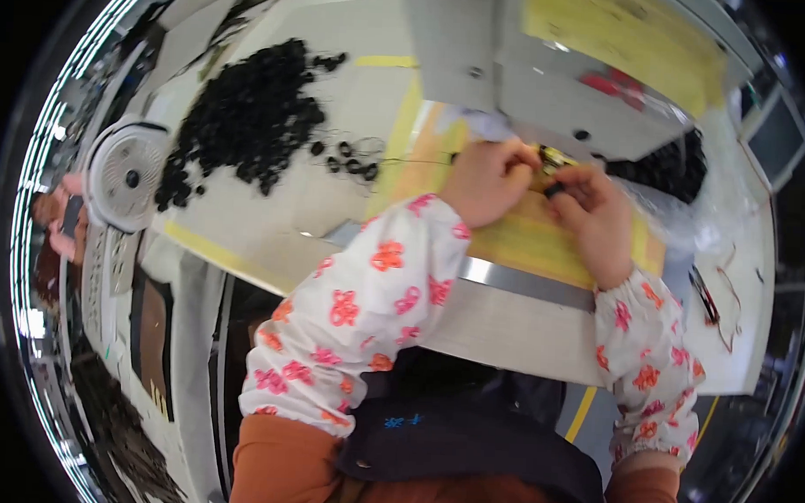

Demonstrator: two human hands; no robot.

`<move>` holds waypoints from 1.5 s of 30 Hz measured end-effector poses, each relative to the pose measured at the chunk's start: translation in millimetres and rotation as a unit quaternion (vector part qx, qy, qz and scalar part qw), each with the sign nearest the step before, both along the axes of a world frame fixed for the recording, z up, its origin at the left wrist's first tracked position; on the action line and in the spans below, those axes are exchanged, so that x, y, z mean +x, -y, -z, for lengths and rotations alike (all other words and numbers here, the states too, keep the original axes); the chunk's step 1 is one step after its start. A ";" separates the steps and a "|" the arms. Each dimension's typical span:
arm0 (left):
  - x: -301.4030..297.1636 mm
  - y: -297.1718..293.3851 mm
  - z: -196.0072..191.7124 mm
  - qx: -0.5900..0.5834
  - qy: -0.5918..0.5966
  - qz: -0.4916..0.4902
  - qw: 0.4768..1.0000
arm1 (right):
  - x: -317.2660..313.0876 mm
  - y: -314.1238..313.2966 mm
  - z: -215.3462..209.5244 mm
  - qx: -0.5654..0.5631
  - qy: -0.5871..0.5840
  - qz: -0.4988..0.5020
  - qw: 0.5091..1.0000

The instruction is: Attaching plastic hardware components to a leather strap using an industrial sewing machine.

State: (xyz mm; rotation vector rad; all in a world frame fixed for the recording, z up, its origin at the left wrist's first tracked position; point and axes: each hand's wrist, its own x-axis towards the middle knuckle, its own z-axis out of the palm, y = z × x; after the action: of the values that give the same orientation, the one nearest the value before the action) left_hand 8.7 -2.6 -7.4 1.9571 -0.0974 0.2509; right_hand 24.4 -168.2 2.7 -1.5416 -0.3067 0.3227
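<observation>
Both hands are close together over the yellow-taped work surface in front of a grey machine [480,72]. My left hand [486,182] has its fingers curled into a pinch near the machine's small metal working part [555,157]; what lies between the fingertips is hidden. A thin dark wire [416,161] runs out leftward from beside this hand. My right hand [594,224] pinches a small black piece [555,189] between thumb and fingers, just to the right of the left fingertips. The piece's exact kind is too small to tell.
A large heap of small black parts [248,113] covers the table's left side, with several loose wired ones [348,165] nearer me. A white fan [128,175] stands at the left edge. Clear plastic bags [719,205] and black-handled tweezers or snips [704,296] lie right.
</observation>
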 end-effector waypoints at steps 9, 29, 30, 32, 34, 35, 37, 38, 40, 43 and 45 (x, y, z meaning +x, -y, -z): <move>-5.9 -3.9 -15.6 -0.023 -0.100 0.115 0.988 | -6.8 7.4 -8.3 0.066 -0.034 -0.017 0.997; -3.1 -2.7 -5.4 0.118 -0.007 0.132 0.984 | -7.1 -0.9 13.8 -0.149 0.281 0.033 0.947; -1.1 -0.4 -5.6 0.102 0.033 0.125 0.986 | -7.3 2.7 7.8 -0.126 0.239 0.033 0.962; -6.5 12.8 -32.7 0.047 0.036 0.117 0.991 | -13.6 12.3 -21.4 -0.114 0.253 0.056 0.959; -6.1 5.1 -28.2 0.052 0.017 0.116 0.992 | -11.2 4.4 -12.6 -0.073 0.210 0.049 0.974; -5.1 0.1 -24.1 0.054 0.001 0.116 0.992 | -9.6 0.3 -6.3 -0.034 0.170 0.043 0.984; -0.2 -8.5 -7.5 0.025 -0.050 0.140 0.989 | -7.2 -4.6 7.5 -0.035 0.130 0.055 0.989; -1.8 -10.9 -4.8 0.005 -0.052 0.145 0.988 | -9.3 -5.4 7.8 -0.012 0.126 0.053 0.991; -7.7 -5.4 -14.7 -0.003 -0.069 0.148 0.987 | -14.1 -2.9 6.5 -0.029 0.132 0.066 0.989; -11.3 -4.4 -21.0 0.025 -0.075 0.152 0.985 | -18.6 -2.7 -3.7 -0.053 0.239 0.080 0.966; -10.5 -4.1 -19.2 0.013 -0.058 0.141 0.988 | -16.7 -2.4 -6.5 -0.068 0.258 0.068 0.961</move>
State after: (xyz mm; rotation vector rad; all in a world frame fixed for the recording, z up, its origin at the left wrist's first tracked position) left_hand -1.8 1.4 11.9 1.9513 -0.2993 -0.0497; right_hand 7.6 -165.8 9.2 -1.7600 -0.5921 -0.1782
